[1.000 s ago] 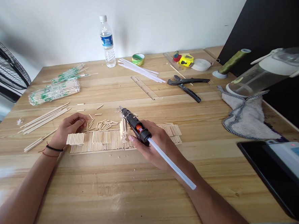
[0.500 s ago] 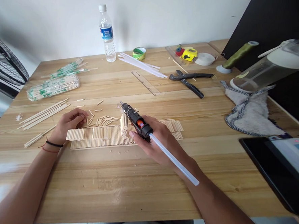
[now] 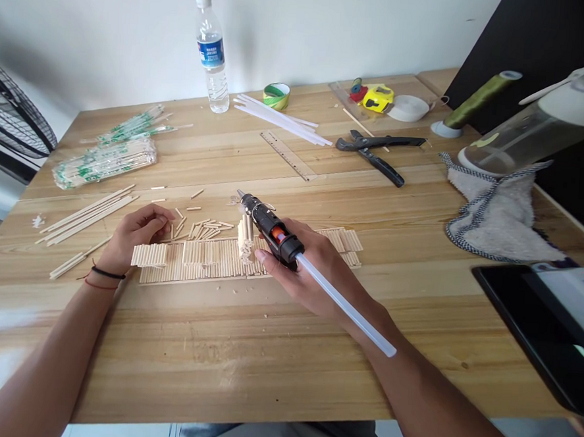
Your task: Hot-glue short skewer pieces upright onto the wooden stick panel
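My right hand [image 3: 314, 259] grips a black hot glue gun [image 3: 271, 227], its nozzle pointing forward and left, a long translucent glue stick trailing from its back over my wrist. Under and beside the gun lies a long panel of short wooden sticks [image 3: 170, 275] set side by side, with raised stick blocks on top. One taller stick bundle [image 3: 246, 241] stands close to the gun. My left hand [image 3: 140, 228] rests at the panel's left end with curled, closed fingers; whatever they pinch is hidden. Loose cut stick pieces [image 3: 205, 230] lie just right of it.
Long sticks [image 3: 89, 216] and plastic-wrapped stick packs [image 3: 108, 158] lie to the left. Farther back are a water bottle [image 3: 213, 59], spare glue sticks [image 3: 278, 120], a ruler [image 3: 286, 155], pliers [image 3: 375, 154] and a tape measure [image 3: 378, 98]. A cloth [image 3: 500, 211] and phone [image 3: 527, 338] are on the right.
The whole view has shifted slightly, so things at the back sit a little higher and farther right. Both hands keep nearly the same pose, and the glue gun stays beside the upright bundle.
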`<action>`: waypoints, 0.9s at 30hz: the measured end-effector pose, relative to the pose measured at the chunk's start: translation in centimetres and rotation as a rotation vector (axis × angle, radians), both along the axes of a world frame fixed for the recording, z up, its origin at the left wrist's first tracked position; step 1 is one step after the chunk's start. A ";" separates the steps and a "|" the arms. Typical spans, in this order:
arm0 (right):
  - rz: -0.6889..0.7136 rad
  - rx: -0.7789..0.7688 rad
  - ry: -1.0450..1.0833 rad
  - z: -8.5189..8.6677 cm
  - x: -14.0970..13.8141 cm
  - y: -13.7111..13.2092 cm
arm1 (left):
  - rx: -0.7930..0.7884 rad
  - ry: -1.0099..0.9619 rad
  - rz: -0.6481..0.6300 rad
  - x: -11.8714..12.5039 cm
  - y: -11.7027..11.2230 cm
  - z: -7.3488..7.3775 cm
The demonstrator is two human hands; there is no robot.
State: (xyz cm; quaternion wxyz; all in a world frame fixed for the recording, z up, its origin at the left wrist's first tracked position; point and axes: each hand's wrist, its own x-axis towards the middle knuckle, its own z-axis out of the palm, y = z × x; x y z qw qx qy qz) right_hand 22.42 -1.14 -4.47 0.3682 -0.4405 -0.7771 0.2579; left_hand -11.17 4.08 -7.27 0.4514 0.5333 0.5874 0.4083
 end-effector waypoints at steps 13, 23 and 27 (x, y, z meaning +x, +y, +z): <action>0.019 0.032 -0.003 -0.2 0.0 0.3 | -0.003 0.010 -0.008 0.1 -0.1 0.4; 0.020 0.048 0.007 -0.3 -0.1 0.3 | -0.018 0.017 0.002 -0.2 -0.1 0.1; 0.020 0.045 0.002 -0.3 -0.1 0.3 | -0.008 0.023 0.000 0.0 -0.1 0.4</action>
